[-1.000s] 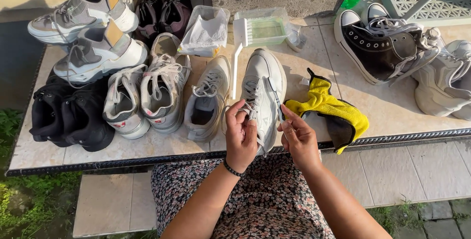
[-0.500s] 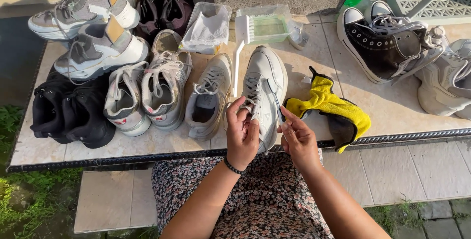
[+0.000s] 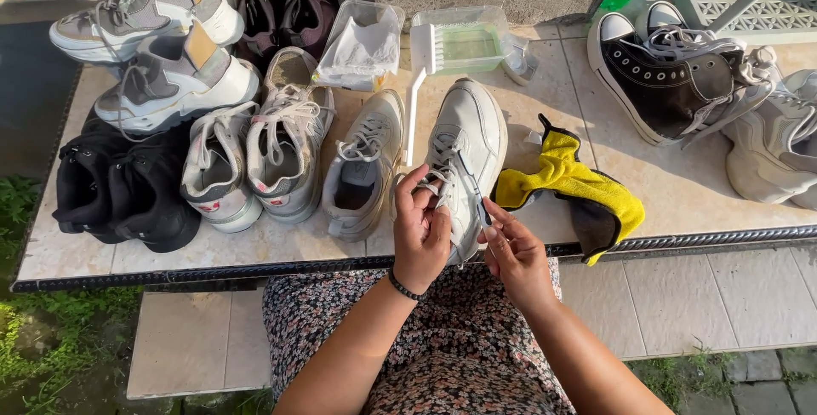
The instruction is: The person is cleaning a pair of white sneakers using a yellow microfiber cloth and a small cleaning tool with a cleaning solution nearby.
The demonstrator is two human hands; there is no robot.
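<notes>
Fingers of the left hand pinch a white lace at the near end of a white sneaker, while the right hand closes thumb and forefinger on another strand of lace just beside it. Both hands work over the near edge of a tiled table, above a lap in a flowered dress; a dark band circles the left wrist.

The sneaker lies toe away from the person, at the table's front middle. Just to its right sits a crumpled yellow cloth. To its left stand its white partner, then a grey-and-white pair and a black pair. A white brush lies between the two white shoes.

Farther back stand a clear tub of greenish water, a clear container holding a plastic bag and dark maroon shoes. Black high-top sneakers rest at the far right.
</notes>
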